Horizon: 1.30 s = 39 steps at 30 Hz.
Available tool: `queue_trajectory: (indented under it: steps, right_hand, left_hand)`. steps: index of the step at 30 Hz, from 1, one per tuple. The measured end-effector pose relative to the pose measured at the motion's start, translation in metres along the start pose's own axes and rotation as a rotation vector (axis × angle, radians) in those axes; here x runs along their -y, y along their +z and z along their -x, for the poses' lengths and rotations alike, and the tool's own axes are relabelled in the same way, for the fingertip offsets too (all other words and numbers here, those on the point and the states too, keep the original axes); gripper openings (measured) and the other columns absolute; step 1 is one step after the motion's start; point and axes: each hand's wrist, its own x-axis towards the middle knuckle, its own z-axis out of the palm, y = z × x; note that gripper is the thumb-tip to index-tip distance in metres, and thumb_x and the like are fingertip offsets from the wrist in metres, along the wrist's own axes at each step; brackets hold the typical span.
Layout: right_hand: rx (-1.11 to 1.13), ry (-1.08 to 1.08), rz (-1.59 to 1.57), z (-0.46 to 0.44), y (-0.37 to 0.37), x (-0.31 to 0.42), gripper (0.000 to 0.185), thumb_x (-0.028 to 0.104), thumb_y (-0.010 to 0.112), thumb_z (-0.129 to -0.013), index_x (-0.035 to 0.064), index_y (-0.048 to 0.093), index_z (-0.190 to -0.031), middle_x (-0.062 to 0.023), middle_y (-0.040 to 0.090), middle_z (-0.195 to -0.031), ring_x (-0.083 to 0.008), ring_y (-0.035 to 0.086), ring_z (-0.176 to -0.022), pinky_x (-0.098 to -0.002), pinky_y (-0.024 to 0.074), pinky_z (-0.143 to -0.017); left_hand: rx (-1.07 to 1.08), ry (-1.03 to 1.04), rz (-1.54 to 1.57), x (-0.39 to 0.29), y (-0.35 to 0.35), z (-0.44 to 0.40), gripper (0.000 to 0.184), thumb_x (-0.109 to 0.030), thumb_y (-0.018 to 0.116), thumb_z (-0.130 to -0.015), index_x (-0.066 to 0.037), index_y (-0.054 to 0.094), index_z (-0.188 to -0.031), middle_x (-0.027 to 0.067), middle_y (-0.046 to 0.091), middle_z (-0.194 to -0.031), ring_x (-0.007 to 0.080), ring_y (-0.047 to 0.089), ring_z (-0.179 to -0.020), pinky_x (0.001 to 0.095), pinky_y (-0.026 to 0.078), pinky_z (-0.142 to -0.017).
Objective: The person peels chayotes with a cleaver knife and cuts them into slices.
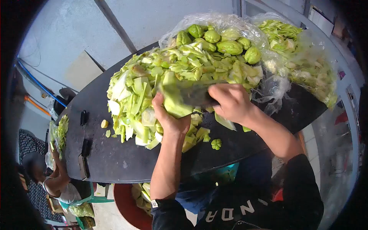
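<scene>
My left hand [172, 119] is closed around a large pale green piece of chayote [177, 106], holding it above the front of a heap. In my right hand [232, 101] is a knife [197, 95], gripped by its handle, its wide blade blurred and lying against the chayote. Behind and left of my hands spreads a big heap of chayote slices [134, 90]. A small green end piece [216, 144] lies on the dark table [126, 165] below my right hand.
Whole chayotes [230, 47] sit in clear plastic behind the heap. At right, a plastic bag [314, 73] bulges with green slices. A red-brown tub [124, 209] with pieces stands below the table edge. Black objects [85, 147] lie at left, where another person [63, 188] handles greens.
</scene>
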Motion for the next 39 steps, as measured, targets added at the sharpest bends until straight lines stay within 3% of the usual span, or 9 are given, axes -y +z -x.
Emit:
queue_trajectory:
  steps: [3,11,13,16,18,20,26,29,39]
  right_hand:
    - [0.132,0.333,0.121,0.004,0.008,-0.019,0.027,0.000,0.068,-0.071,0.0036,0.052,-0.093,-0.0173,0.058,-0.071,-0.0387,0.061,-0.065,-0.0437,0.0468,-0.053]
    - [0.014,-0.003,0.043,0.001,0.000,-0.002,0.023,0.001,0.065,-0.071,0.0064,0.049,-0.086,-0.0111,0.059,-0.069,-0.0338,0.063,-0.066,-0.0439,0.0482,-0.053]
    - [0.100,0.278,0.090,0.001,0.010,-0.013,0.020,0.001,0.065,-0.074,0.0052,0.051,-0.088,-0.0133,0.064,-0.075,-0.0347,0.065,-0.069,-0.0445,0.0496,-0.054]
    - [0.132,0.356,0.115,0.003,0.004,-0.024,0.027,0.002,0.067,-0.075,0.0029,0.051,-0.096,-0.0191,0.062,-0.079,-0.0405,0.062,-0.071,-0.0455,0.0476,-0.056]
    - [0.086,0.280,0.058,0.004,-0.002,-0.013,0.024,0.002,0.067,-0.074,0.0026,0.052,-0.091,-0.0174,0.062,-0.079,-0.0395,0.062,-0.070,-0.0450,0.0477,-0.056]
    - [0.009,0.130,0.067,0.003,0.002,-0.010,0.022,0.003,0.067,-0.072,0.0049,0.052,-0.088,-0.0136,0.060,-0.073,-0.0357,0.063,-0.067,-0.0431,0.0491,-0.054]
    - [-0.103,-0.361,0.312,0.004,0.009,0.010,0.008,0.007,0.060,-0.073,0.0084,0.057,-0.080,0.0014,0.050,-0.065,-0.0110,0.057,-0.059,-0.0242,0.0464,-0.049]
    - [-0.116,-0.397,0.301,0.005,0.015,0.018,0.019,0.001,0.063,-0.066,0.0007,0.058,-0.084,-0.0028,0.050,-0.066,-0.0162,0.055,-0.056,-0.0262,0.0454,-0.048]
    - [-0.083,-0.342,0.387,0.004,0.016,0.014,0.013,0.007,0.061,-0.072,0.0065,0.057,-0.084,0.0000,0.051,-0.067,-0.0131,0.055,-0.057,-0.0254,0.0468,-0.048]
  left_hand:
    - [0.166,-0.049,-0.086,-0.004,-0.007,-0.002,0.056,-0.052,0.045,-0.089,-0.009,0.058,-0.122,0.0090,0.065,-0.108,0.0237,0.063,-0.098,0.0435,0.050,-0.085]
    - [-0.059,0.014,0.033,0.002,0.008,0.002,0.053,-0.052,0.053,-0.085,-0.010,0.060,-0.118,0.0065,0.066,-0.104,0.0228,0.063,-0.096,0.0451,0.051,-0.081]
    - [0.105,-0.035,-0.071,-0.004,-0.004,-0.002,0.057,-0.052,0.051,-0.086,-0.008,0.058,-0.121,0.0081,0.066,-0.102,0.0234,0.064,-0.093,0.0423,0.051,-0.078]
    - [0.172,-0.081,-0.003,-0.005,-0.001,-0.001,0.060,-0.053,0.049,-0.088,-0.005,0.057,-0.123,0.0104,0.066,-0.102,0.0245,0.064,-0.091,0.0399,0.052,-0.075]
    - [0.205,-0.091,0.045,-0.004,0.001,-0.002,0.060,-0.053,0.048,-0.089,-0.005,0.057,-0.122,0.0110,0.066,-0.104,0.0258,0.064,-0.093,0.0411,0.052,-0.078]
    - [-0.210,-0.065,0.179,-0.006,0.015,-0.004,0.059,-0.053,0.046,-0.091,-0.005,0.057,-0.123,0.0130,0.065,-0.108,0.0298,0.064,-0.095,0.0442,0.052,-0.085]
    - [0.012,-0.204,0.257,-0.013,-0.015,-0.010,0.062,-0.057,0.051,-0.088,-0.003,0.058,-0.117,0.0108,0.065,-0.102,0.0254,0.062,-0.091,0.0389,0.052,-0.084]
    - [0.138,-0.305,0.426,-0.011,-0.012,-0.009,0.066,-0.057,0.049,-0.089,0.004,0.056,-0.114,0.0136,0.065,-0.096,0.0235,0.062,-0.089,0.0341,0.053,-0.081]
    - [0.135,-0.252,0.327,-0.007,-0.016,-0.012,0.064,-0.055,0.045,-0.091,0.002,0.057,-0.117,0.0131,0.065,-0.103,0.0237,0.062,-0.094,0.0347,0.051,-0.086]
